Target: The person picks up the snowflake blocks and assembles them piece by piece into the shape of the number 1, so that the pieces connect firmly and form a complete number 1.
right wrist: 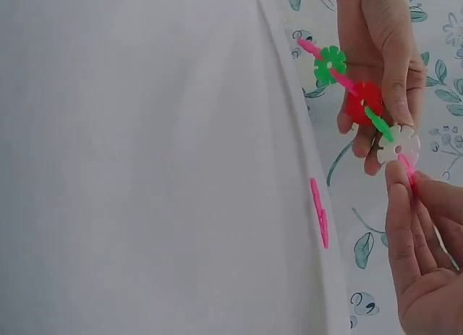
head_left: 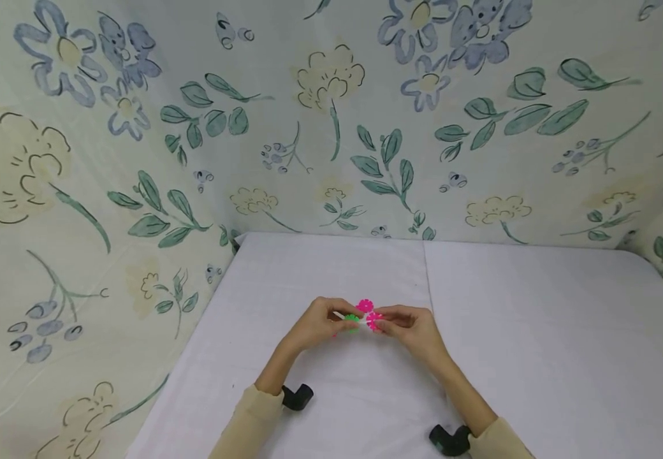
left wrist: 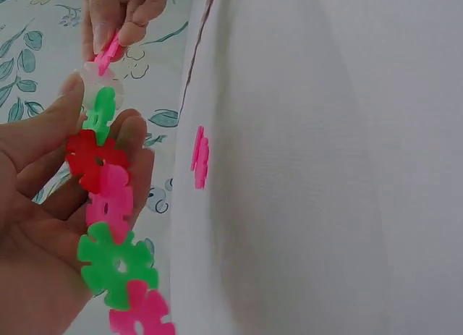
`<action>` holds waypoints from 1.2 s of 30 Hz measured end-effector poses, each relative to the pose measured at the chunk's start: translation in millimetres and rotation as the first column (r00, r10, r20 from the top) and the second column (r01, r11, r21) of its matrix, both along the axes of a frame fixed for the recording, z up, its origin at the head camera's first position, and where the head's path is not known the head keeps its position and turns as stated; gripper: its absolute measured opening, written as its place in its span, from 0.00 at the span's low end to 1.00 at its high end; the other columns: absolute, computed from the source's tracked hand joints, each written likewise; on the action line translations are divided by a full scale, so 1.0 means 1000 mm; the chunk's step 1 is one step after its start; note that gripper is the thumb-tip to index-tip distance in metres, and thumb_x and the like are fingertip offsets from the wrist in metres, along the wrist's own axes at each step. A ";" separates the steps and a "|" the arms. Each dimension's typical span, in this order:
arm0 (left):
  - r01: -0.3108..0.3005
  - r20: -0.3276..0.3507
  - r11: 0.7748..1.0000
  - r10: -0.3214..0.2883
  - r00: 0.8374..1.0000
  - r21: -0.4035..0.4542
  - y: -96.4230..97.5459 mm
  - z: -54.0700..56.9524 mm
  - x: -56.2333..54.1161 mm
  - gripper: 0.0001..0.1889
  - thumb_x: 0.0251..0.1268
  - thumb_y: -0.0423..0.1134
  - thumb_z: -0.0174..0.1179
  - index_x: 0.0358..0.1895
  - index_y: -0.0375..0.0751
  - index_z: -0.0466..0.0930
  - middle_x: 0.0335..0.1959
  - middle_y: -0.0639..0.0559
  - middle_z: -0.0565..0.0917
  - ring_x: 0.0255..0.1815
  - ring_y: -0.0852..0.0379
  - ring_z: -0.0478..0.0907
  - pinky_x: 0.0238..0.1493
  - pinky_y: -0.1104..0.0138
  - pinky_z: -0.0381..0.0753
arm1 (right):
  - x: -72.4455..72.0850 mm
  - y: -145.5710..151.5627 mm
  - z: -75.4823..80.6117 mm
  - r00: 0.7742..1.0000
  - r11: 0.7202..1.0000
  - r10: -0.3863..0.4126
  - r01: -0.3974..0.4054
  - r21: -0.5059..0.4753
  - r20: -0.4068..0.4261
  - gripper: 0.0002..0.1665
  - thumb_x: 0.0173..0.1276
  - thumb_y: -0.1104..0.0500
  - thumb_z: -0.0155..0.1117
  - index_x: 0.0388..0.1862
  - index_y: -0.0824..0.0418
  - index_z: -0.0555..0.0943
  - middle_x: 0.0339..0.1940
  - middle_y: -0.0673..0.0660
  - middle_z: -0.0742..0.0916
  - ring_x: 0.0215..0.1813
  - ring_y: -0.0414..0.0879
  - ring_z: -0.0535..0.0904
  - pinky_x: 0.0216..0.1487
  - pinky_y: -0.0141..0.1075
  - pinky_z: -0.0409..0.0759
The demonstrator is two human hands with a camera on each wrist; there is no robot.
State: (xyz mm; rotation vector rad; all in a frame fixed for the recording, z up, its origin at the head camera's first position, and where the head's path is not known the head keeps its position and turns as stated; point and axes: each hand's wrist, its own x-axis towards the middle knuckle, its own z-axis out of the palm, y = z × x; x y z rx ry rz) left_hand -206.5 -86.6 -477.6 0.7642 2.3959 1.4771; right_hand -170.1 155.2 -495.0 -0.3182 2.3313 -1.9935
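A chain of slotted plastic snowflake discs (left wrist: 119,266), green, pink, red and white, runs across my left hand (head_left: 322,324). Its fingers and thumb hold the chain near the green disc (left wrist: 101,114) and white disc (right wrist: 399,147). From the other side, my right hand (head_left: 414,328) pinches a pink disc (right wrist: 406,170) between thumb and fingertips. That pink disc meets the white one at its edge. The chain's other end, with a pink disc (left wrist: 141,313), hangs free past the left palm. In the head view the hands cover most of the chain.
Loose pink discs (right wrist: 320,213) lie on the white cloth-covered table (head_left: 538,344), just beyond the hands. Floral fabric (head_left: 331,127) hangs behind the table and at its left side. Black wrist devices (head_left: 299,396) sit by both sleeves.
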 end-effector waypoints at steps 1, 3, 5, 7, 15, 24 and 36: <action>0.001 -0.014 1.000 -0.001 1.000 -0.009 0.000 0.000 0.000 0.12 0.65 0.36 0.72 0.50 0.39 0.90 0.50 0.48 0.91 0.49 0.55 0.84 0.48 0.69 0.84 | 0.000 -0.001 0.000 0.999 1.000 -0.009 0.010 -0.016 0.039 0.17 0.68 0.66 0.72 0.54 0.71 0.86 0.43 0.68 0.91 0.39 0.45 0.92 0.45 0.39 0.90; 0.005 -0.043 1.000 -0.006 0.999 -0.024 0.001 0.000 0.002 0.16 0.64 0.35 0.73 0.54 0.37 0.88 0.52 0.47 0.90 0.52 0.53 0.84 0.50 0.68 0.84 | 0.000 -0.002 0.001 0.994 0.999 -0.026 0.031 -0.037 0.107 0.18 0.68 0.66 0.72 0.55 0.73 0.85 0.43 0.68 0.91 0.38 0.43 0.91 0.45 0.39 0.90; 0.015 -0.088 0.999 -0.017 0.996 -0.032 0.002 -0.001 0.003 0.18 0.63 0.33 0.73 0.56 0.36 0.87 0.54 0.46 0.89 0.54 0.52 0.84 0.53 0.67 0.84 | 0.001 -0.003 0.003 0.986 0.997 -0.038 0.048 -0.060 0.162 0.20 0.68 0.66 0.72 0.56 0.74 0.84 0.43 0.67 0.91 0.37 0.41 0.90 0.44 0.37 0.90; 0.022 -0.145 0.999 -0.027 0.989 -0.033 0.004 0.000 0.004 0.20 0.61 0.33 0.75 0.57 0.36 0.86 0.54 0.46 0.89 0.55 0.52 0.84 0.54 0.66 0.84 | 0.001 -0.004 0.004 0.979 0.995 -0.041 0.058 -0.081 0.199 0.21 0.69 0.66 0.72 0.57 0.75 0.83 0.43 0.65 0.91 0.37 0.40 0.90 0.44 0.35 0.90; -0.004 -0.202 1.000 0.005 0.979 0.004 0.007 0.006 0.006 0.18 0.57 0.34 0.77 0.52 0.39 0.90 0.47 0.51 0.91 0.48 0.57 0.85 0.50 0.70 0.85 | -0.001 -0.010 0.005 0.962 0.983 -0.008 0.057 -0.172 0.271 0.23 0.70 0.67 0.69 0.60 0.78 0.80 0.41 0.58 0.93 0.37 0.39 0.91 0.44 0.33 0.89; -0.030 -0.200 1.000 0.030 0.979 0.002 0.006 0.002 0.005 0.16 0.60 0.34 0.75 0.52 0.39 0.90 0.44 0.50 0.91 0.41 0.56 0.82 0.39 0.73 0.79 | -0.003 -0.015 0.003 0.962 0.981 0.002 0.050 -0.186 0.273 0.23 0.70 0.65 0.71 0.60 0.77 0.81 0.41 0.55 0.93 0.37 0.39 0.91 0.44 0.32 0.89; -0.045 -0.172 0.998 0.051 0.984 0.041 -0.006 0.001 0.001 0.12 0.57 0.34 0.77 0.46 0.40 0.93 0.41 0.49 0.92 0.40 0.53 0.84 0.38 0.71 0.82 | -0.007 -0.022 0.003 0.960 0.986 0.034 0.012 -0.164 0.277 0.25 0.72 0.59 0.70 0.60 0.76 0.81 0.42 0.55 0.93 0.38 0.40 0.91 0.45 0.33 0.89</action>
